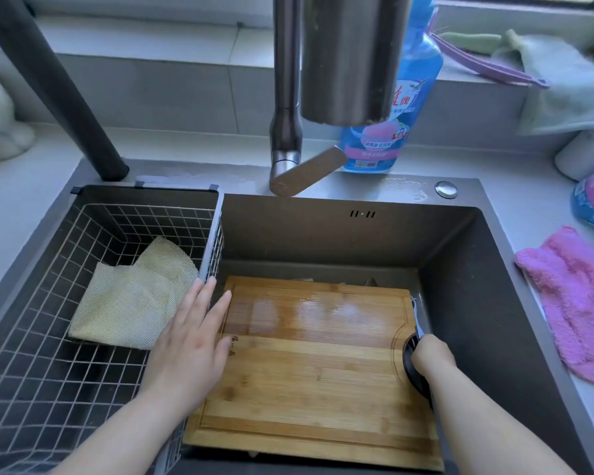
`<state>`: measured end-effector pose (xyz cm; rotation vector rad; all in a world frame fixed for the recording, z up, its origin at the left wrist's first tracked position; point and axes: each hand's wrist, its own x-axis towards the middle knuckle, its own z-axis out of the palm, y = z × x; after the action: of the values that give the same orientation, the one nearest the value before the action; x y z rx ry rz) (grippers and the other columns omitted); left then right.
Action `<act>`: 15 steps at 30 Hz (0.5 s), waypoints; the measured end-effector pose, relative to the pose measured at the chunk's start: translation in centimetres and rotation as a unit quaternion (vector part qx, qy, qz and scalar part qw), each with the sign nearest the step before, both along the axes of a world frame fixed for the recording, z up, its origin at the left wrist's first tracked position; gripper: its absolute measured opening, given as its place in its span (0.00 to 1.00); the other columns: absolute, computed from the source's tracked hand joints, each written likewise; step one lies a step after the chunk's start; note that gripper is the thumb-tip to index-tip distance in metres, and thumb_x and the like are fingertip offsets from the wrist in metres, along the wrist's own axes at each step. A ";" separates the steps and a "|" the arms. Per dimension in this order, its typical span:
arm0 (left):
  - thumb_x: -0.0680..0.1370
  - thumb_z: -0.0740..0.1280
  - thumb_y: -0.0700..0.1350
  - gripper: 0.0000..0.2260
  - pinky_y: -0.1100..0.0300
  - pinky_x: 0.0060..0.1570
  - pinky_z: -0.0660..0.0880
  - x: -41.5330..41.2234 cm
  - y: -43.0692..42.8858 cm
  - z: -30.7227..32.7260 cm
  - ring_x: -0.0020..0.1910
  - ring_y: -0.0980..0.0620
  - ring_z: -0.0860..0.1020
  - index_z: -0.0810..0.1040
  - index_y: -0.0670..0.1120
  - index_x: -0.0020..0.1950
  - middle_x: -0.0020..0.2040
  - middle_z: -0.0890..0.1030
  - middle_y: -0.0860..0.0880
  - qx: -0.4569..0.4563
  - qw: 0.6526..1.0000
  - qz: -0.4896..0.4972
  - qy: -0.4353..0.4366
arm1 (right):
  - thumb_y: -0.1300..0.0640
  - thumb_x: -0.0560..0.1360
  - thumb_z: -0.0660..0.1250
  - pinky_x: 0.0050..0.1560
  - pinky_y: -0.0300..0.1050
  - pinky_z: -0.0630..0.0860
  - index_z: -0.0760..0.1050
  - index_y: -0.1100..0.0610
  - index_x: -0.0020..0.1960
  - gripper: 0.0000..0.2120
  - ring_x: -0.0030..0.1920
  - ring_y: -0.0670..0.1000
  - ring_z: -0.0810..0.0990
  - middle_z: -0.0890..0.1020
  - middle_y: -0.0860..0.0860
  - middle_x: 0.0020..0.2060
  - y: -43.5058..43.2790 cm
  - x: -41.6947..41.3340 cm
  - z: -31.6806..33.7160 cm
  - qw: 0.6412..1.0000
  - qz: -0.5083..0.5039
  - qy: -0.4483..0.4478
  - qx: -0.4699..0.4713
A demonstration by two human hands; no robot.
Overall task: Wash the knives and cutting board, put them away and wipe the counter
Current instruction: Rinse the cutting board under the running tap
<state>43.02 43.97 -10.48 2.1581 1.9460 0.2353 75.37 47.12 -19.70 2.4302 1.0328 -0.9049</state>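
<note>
Nearest: both bare forearms reach into the basin. Left hand lies flat, fingers straight, over the left edge of the cutting board, just beside the rim of the wire basket. It grips nothing. Right hand is curled round a dark object at the board's right edge, with a pale strip running up from it (possibly a knife, handle in the fist; cannot confirm).

Board lies flat low in the sink, its far half glossy with water. No suds visible. A small pointed tip shows past the far edge; too little is visible to name it.

Basket holds a folded yellowish mesh cloth, unused.

Further back: faucet, no water running. Blue detergent bottle stands behind it. Pink cloth lies on the surface right of the sink.

Judgement: early in the task. Board wetted at most, not visibly soaped. Knives not clearly washed. Nothing put away. Droplets near the faucet base suggest the surface is not yet wiped.
</note>
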 end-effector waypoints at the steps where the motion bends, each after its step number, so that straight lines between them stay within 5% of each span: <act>1: 0.76 0.63 0.44 0.28 0.55 0.68 0.57 0.1 -0.1 0.4 0.71 0.58 0.39 0.57 0.47 0.74 0.74 0.47 0.52 -0.016 1.000 0.007 -0.026 | 0.67 0.77 0.55 0.44 0.42 0.69 0.70 0.64 0.62 0.15 0.58 0.57 0.76 0.76 0.59 0.58 0.0 -0.1 0.3 1.000 -0.003 -0.001 0.001; 8: 0.80 0.54 0.49 0.30 0.64 0.67 0.42 0.4 -0.5 1.6 0.66 0.61 0.32 0.40 0.48 0.75 0.66 0.31 0.56 -0.055 0.998 0.024 -0.019 | 0.64 0.76 0.58 0.58 0.50 0.71 0.64 0.62 0.69 0.21 0.62 0.61 0.72 0.69 0.60 0.65 2.7 -2.1 5.3 0.972 -0.007 0.068 0.226; 15: 0.80 0.52 0.51 0.32 0.63 0.69 0.38 0.3 -0.5 1.9 0.67 0.61 0.33 0.32 0.45 0.73 0.75 0.33 0.50 -0.080 0.994 0.063 -0.035 | 0.61 0.76 0.64 0.63 0.42 0.68 0.64 0.60 0.70 0.23 0.62 0.53 0.72 0.71 0.56 0.64 8.0 -10.4 15.5 0.817 0.097 0.194 0.534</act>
<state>43.28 43.47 -8.60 1.9050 1.9919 0.1663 65.02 55.16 -4.22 2.8801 2.4216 -0.8934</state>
